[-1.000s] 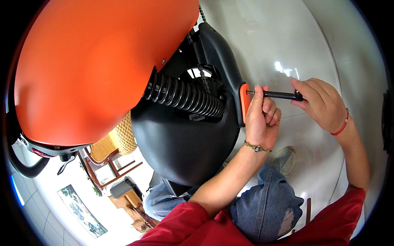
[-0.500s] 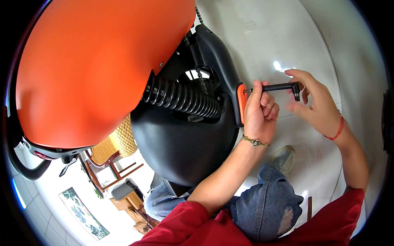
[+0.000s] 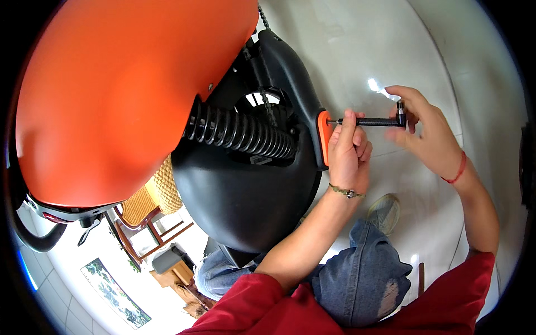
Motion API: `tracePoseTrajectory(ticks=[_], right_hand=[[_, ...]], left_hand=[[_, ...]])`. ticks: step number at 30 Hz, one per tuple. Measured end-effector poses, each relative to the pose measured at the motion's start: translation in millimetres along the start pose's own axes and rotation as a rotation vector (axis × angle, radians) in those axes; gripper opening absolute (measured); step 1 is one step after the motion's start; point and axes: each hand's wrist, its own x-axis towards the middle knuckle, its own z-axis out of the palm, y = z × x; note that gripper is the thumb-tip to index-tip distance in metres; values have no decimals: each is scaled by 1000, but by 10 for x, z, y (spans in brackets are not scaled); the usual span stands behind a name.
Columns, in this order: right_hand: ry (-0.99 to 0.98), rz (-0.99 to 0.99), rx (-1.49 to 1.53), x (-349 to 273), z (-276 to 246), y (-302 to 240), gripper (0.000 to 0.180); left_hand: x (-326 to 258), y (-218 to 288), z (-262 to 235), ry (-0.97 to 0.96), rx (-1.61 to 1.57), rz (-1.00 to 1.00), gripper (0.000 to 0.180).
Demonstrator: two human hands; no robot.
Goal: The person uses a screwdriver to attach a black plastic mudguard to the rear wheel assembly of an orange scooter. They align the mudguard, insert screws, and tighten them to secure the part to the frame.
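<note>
A black L-shaped wrench [image 3: 374,121] lies level, its thin bit reaching the orange plate [image 3: 324,138] on the outer side of the black swingarm [image 3: 290,72]. My left hand [image 3: 349,148] is closed, thumb and fingers pinching the wrench's shaft close to the plate. Around the angled far end of the wrench, my right hand [image 3: 430,128] has its thumb and index finger spread apart. That end, with its short arm pointing up, sits between them; any light touch by the other fingers cannot be made out. Where the bit meets the plate, the fastener is too small to see.
Left of the plate are a coil spring shock [image 3: 243,134], a black rear fender [image 3: 240,195] and a chain [image 3: 268,103]. A large orange body shell [image 3: 123,100] fills the upper left. A wooden chair [image 3: 145,209] stands beyond. My shoe [image 3: 384,214] rests on the pale floor [image 3: 357,50].
The wrench has turned about its shaft: its short arm pointed down and now points up. My left hand keeps its pinch, while the vehicle appears slightly farther left in view.
</note>
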Motion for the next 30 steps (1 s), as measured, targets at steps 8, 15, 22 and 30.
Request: tracePoseTrajectory(ticks=[8,15,22,30], right_hand=[[-376,328,-107,16,-225,66,33],[12,-129,17,-155,8,112,29],[-271,483,185,-24,-153,250,24],[281,-543,-273,-48,-2,256,33]], left_hand=[[1,-35,24,40,-25,7,26],[40,-44,-42,32,15,28,25],[2,-85,14,16,6,-17,24],[10,-72,-60,31,54,22,25]])
